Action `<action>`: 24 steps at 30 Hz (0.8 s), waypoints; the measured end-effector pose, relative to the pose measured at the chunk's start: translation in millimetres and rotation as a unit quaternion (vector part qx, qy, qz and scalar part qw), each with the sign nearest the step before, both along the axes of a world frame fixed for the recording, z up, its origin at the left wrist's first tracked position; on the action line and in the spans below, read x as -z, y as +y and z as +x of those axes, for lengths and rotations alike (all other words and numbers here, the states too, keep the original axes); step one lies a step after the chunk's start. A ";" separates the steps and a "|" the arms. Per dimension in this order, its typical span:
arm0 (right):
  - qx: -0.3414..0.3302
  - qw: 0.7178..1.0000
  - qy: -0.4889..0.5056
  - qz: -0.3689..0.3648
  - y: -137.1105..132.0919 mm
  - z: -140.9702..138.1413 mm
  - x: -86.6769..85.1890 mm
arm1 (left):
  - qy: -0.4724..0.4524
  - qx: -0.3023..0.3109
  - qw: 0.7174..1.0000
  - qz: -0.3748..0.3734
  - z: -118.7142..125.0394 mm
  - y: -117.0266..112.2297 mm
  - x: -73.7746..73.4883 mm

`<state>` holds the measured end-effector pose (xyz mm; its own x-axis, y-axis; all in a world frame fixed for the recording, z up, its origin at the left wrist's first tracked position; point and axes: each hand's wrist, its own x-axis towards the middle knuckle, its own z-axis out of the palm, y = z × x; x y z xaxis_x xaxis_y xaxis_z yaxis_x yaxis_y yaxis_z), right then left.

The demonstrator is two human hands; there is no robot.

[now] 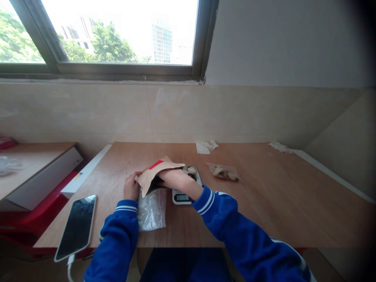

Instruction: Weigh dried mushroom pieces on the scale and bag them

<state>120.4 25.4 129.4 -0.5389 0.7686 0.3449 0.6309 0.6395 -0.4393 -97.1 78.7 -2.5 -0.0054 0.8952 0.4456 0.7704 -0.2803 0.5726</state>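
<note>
A brown paper bag (pixel 169 167) with a red patch lies tilted on the table, its mouth facing right and toward me. My left hand (pixel 132 187) is closed on the bag's left edge. My right hand (pixel 170 178) reaches into the mouth; its fingers are hidden inside. Under my right forearm sits a small kitchen scale (pixel 177 198) with a display, partly covered. Pale and dark pieces (pixel 192 170), perhaps dried slices, rest on it. Clear zip bags (pixel 152 213) lie below the paper bag. A filled zip bag (pixel 225 172) with similar pieces lies right of the scale.
A phone (pixel 76 225) with a white cable lies at the table's left front edge. Crumpled tissue (pixel 210 145) and a white paper (pixel 202 148) lie at the back, with another tissue (pixel 280 147) at the back right. Left stands another table (pixel 35 156) and a red stool (pixel 32 223).
</note>
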 end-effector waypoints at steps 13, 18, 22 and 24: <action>-0.072 0.996 -0.040 -0.022 -18.9 -8.1 -0.2 | -0.023 0.014 1.000 0.002 5.6 -7.2 -12.8; -0.078 0.993 -0.087 0.013 -31.8 -1.4 -12.3 | -0.017 0.003 1.000 -0.008 6.3 -9.7 -15.4; -0.051 0.995 -0.069 0.059 -45.8 14.5 -33.5 | -0.019 0.005 1.000 -0.012 5.9 -9.7 -16.5; -0.042 0.996 -0.022 0.070 -51.6 25.9 -44.2 | -0.021 0.007 1.000 -0.013 5.3 -9.3 -16.4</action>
